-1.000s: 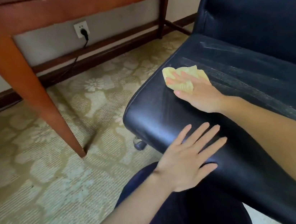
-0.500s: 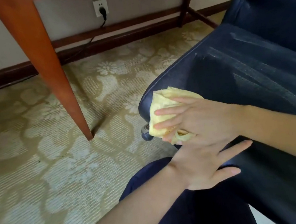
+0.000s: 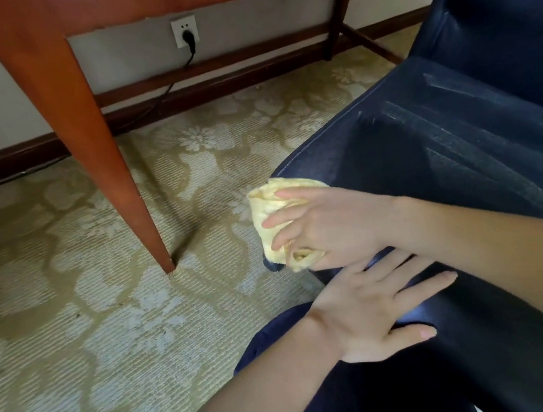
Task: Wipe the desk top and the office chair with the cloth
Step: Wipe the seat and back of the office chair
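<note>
chair-wiping step. right hand [image 3: 332, 229] grips bunched cloth [image 3: 263, 207] at seat corner of office chair [image 3: 429, 157]; left hand [image 3: 371, 317] flat, fingers straight, braces seat. next, likely: sweep across streaked seat, even pressure.

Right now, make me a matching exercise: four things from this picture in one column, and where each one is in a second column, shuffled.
1. crumpled yellow cloth
2. flat left hand
3. reddish wooden desk leg
4. black plug

A. in the white wall socket
B. standing on the patterned carpet
C. gripped by the right hand at the seat's corner
D. resting on the dark blue leather chair seat

Pairs: 1-C, 2-D, 3-B, 4-A
</note>
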Demonstrator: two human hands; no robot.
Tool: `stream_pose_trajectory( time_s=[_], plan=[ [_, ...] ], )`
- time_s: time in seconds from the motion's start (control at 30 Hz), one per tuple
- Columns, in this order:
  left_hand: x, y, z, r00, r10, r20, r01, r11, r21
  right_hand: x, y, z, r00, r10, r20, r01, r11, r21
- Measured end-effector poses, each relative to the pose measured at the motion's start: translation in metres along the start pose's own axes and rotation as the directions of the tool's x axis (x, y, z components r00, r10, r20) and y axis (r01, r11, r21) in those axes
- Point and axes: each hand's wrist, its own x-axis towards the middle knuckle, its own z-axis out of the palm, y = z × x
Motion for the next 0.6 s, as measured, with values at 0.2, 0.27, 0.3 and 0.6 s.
stream_pose_trajectory(
  time_s=[0.2, 0.27, 0.3, 0.6],
  plan=[
    [0.002, -0.008, -0.002, 1.0, 0.006, 0.021, -0.007, 0.999, 0.041, -0.041, 0.032, 0.001, 0.972, 0.233, -0.005, -0.221, 0.93, 0.292],
    [0.002, -0.008, -0.003, 1.0, 0.005, 0.009, -0.006, 0.999, 0.054, -0.065, 0.043, 0.0, 0.924, 0.382, 0.016, -0.343, 0.811, 0.475],
    [0.002, -0.009, -0.004, 1.0, 0.01, 0.004, -0.01, 0.999, 0.053, -0.077, 0.047, 0.001, 0.899, 0.437, 0.011, -0.365, 0.737, 0.569],
    [0.002, -0.007, -0.002, 1.0, 0.01, 0.0, -0.01, 0.999, 0.045, -0.101, 0.075, 0.014, 0.621, 0.782, -0.042, -0.562, 0.482, 0.672]
  ],
)
